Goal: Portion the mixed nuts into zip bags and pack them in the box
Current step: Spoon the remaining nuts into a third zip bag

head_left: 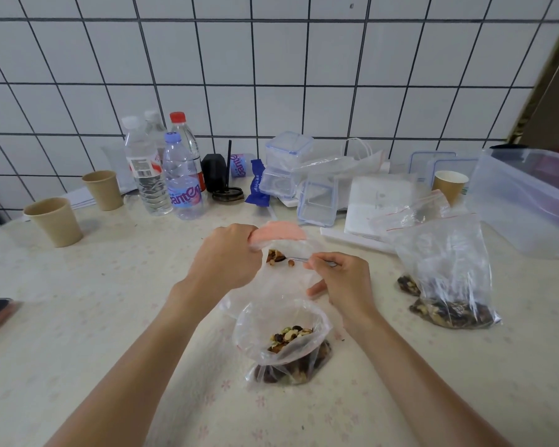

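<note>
Spoonful of nuts entering the zip bag, frame centre

Left hand (226,253) pinches the zip bag (281,279) mouth; right hand (339,279) grips the spoon (299,260). Judged risk: mouth sags, nuts (275,255) spill.

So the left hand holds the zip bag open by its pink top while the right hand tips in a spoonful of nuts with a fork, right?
Not a fork: the head view shows the right hand holding a spoon loaded with nuts. The left hand does hold the zip bag by its pink top.

Head view — looks down, close over table (110,317).
</note>
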Tool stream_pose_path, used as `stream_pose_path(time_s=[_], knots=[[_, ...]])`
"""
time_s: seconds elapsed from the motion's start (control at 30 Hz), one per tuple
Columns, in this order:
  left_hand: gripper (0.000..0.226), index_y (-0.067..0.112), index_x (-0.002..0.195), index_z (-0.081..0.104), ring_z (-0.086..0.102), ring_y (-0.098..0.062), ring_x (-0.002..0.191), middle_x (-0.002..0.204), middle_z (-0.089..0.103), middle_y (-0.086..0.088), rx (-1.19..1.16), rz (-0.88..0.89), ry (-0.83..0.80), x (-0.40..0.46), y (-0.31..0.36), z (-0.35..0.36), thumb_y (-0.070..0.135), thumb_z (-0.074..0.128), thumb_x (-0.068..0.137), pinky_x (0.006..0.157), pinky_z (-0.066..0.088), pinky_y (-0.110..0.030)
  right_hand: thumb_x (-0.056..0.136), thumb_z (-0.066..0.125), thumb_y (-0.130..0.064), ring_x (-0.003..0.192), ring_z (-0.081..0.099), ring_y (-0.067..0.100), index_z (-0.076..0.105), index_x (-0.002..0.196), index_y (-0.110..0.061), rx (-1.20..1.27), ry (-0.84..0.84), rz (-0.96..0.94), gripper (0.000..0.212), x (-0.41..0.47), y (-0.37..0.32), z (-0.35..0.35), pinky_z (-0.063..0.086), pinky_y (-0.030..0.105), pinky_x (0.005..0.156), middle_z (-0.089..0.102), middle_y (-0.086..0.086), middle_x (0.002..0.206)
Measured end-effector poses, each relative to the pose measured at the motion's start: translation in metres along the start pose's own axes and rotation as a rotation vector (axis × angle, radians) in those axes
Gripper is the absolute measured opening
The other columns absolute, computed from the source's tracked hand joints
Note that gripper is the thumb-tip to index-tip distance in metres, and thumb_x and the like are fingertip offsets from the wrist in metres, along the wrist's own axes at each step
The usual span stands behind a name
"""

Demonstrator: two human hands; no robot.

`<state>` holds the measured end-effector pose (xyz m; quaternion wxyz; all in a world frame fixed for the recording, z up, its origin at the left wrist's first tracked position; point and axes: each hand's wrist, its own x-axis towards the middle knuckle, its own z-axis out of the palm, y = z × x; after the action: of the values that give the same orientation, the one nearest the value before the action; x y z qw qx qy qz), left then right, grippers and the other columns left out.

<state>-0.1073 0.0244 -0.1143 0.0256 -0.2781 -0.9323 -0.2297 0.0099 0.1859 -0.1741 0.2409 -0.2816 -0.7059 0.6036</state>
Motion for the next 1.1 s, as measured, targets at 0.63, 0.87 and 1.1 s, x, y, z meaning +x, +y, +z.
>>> stream_pose_path(time_s=[0.63, 0.87, 1.1], knots=[[0.072, 0.029, 0.145, 0.047, 0.050, -0.018, 0.130, 0.144, 0.051, 0.005, -0.138, 0.128, 0.171, -0.023, -0.005, -0.031, 0.054, 0.077, 0.084, 0.097, 0.037, -0.032, 0.097, 0.070, -0.016, 0.060, 0.074, 0.026, 0.077, 0.097, -0.014, 0.079, -0.065, -0.077, 0.007, -0.046, -0.032, -0.059, 0.038, 0.023, 0.043, 0.081, -0.001, 0.093], [0.033, 0.030, 0.121, 0.065, 0.061, -0.003, 0.100, 0.115, 0.062, 0.015, -0.193, 0.236, 0.275, -0.076, -0.001, -0.041, 0.047, 0.068, 0.093, 0.085, 0.050, -0.027, 0.094, 0.073, -0.017, 0.067, 0.077, 0.030, 0.078, 0.098, -0.014, 0.166, -0.095, -0.116, 0.007, -0.090, -0.043, -0.091, 0.044, 0.021, 0.042, 0.081, 0.006, 0.093], [0.062, 0.021, 0.091, 0.072, 0.069, -0.010, 0.068, 0.079, 0.072, 0.004, -0.261, 0.034, -0.025, -0.117, -0.007, -0.011, 0.069, 0.033, 0.096, 0.068, 0.053, -0.031, 0.093, 0.073, -0.016, 0.071, 0.077, 0.032, 0.076, 0.102, -0.008, 0.174, -0.169, -0.052, 0.012, -0.123, -0.037, -0.099, 0.046, 0.022, 0.044, 0.081, 0.009, 0.095]])
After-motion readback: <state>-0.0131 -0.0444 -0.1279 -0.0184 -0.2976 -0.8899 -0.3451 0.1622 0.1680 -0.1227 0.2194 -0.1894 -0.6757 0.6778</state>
